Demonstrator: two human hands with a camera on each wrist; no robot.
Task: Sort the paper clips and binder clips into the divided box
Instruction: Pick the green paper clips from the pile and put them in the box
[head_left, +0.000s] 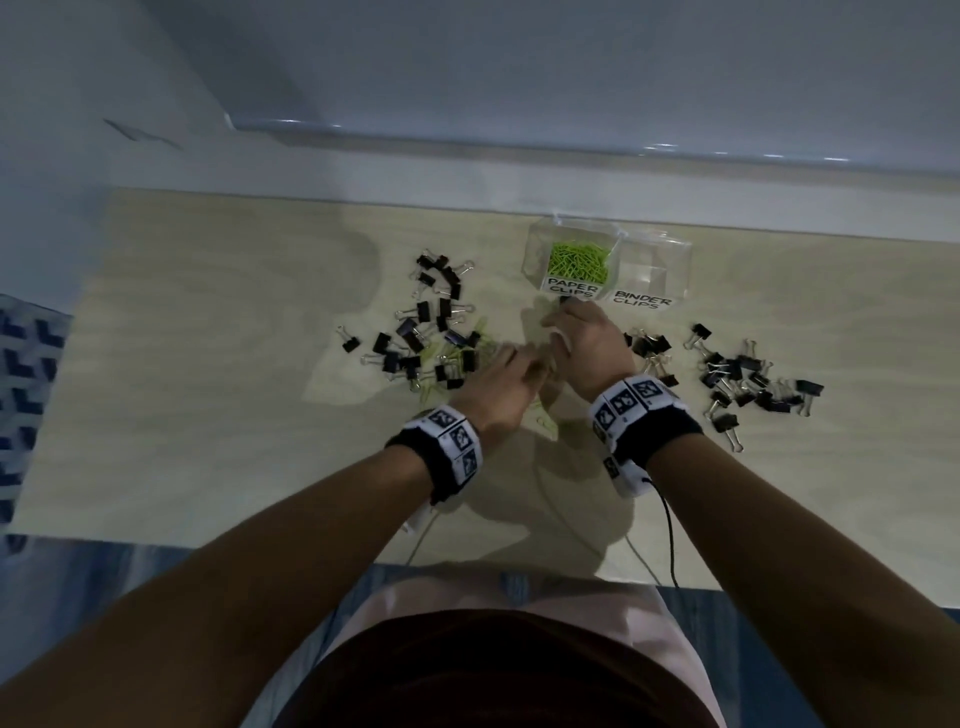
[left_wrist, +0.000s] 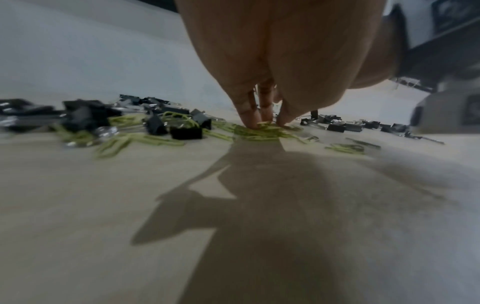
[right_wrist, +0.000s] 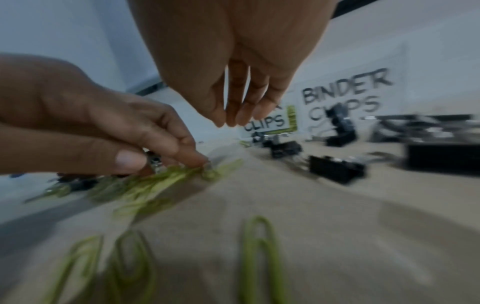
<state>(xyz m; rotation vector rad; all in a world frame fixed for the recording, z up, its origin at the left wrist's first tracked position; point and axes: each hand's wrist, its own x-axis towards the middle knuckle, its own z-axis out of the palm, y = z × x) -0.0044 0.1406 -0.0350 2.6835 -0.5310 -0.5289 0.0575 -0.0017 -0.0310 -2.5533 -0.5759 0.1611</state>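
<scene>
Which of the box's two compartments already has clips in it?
The one labelled PAPER CLIPS, on the left: it holds a heap of green paper clips. The BINDER CLIPS compartment beside it appears empty.

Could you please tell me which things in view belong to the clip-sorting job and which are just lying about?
Belonging to the job:
- clear plastic divided box
- green wire paper clips
- black metal binder clips
- left hand, right hand

Just lying about:
- black cable
- blue patterned cloth
</scene>
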